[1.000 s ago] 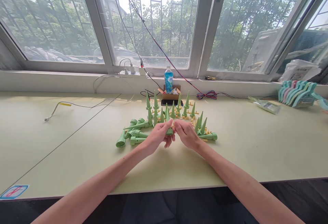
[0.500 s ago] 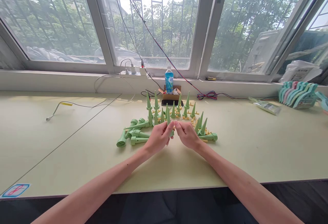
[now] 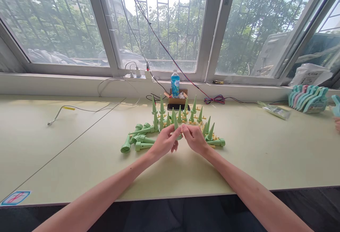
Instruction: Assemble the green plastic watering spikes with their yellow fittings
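Note:
My left hand [image 3: 165, 140] is closed around a green plastic watering spike [image 3: 176, 122], which points upward with a slight tilt. Against the side of that spike, my right hand [image 3: 195, 139] pinches a small yellow valve [image 3: 182, 130], mostly covered by the fingertips. Several green spikes stand upright just beyond my hands, among them a tall spike [image 3: 162, 106] with another behind it. More lie on their sides by my left wrist, including a spike with an open end [image 3: 125, 147]. One lying spike [image 3: 216, 142] is beside my right hand. Small yellow valves [image 3: 204, 118] are fitted or scattered among them.
A blue drink bottle [image 3: 175, 84] stands by a small cardboard box [image 3: 177, 100] and a dark phone [image 3: 178, 107]. Bundled cables [image 3: 214, 99], a plastic packet [image 3: 274, 110] and teal and pink hangers [image 3: 308, 98] lie rightward. Another person's hand [image 3: 336, 123] shows at the right edge.
The spike in my left hand has shifted slightly right and tilted, and the yellow valve now shows between my hands. Another person's hand has come into view at the right edge.

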The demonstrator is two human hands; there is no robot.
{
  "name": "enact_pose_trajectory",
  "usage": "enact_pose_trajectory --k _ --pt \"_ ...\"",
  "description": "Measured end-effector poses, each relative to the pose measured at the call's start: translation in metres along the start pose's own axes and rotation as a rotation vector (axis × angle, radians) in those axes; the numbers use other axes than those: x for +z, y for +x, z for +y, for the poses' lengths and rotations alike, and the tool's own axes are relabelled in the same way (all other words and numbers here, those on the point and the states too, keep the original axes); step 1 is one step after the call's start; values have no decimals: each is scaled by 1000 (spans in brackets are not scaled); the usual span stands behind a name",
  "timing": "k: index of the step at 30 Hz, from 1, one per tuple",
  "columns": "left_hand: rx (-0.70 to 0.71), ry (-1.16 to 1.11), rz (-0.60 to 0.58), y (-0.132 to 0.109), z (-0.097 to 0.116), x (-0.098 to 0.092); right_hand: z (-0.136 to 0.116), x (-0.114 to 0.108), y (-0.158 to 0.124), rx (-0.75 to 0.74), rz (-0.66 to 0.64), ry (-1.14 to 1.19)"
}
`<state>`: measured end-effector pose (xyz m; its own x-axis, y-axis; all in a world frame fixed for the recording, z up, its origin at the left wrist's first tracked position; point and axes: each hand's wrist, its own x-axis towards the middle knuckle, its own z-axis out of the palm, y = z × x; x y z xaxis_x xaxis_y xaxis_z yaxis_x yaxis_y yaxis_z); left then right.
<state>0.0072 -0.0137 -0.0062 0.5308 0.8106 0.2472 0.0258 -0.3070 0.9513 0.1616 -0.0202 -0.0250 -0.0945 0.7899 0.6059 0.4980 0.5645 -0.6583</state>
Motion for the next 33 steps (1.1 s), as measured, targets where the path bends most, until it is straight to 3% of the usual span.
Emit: enact_pose_trajectory --k 6,21,33 --pt "-81 -134 -43 1 6 -1 -3 -2 0 27 59 -10" --pt "-318 -546 -54 8 1 -13 0 -2 -1 43 -110 53" --pt "-469 -625 -7 8 4 -15 7 -3 0 -74 -104 -23"
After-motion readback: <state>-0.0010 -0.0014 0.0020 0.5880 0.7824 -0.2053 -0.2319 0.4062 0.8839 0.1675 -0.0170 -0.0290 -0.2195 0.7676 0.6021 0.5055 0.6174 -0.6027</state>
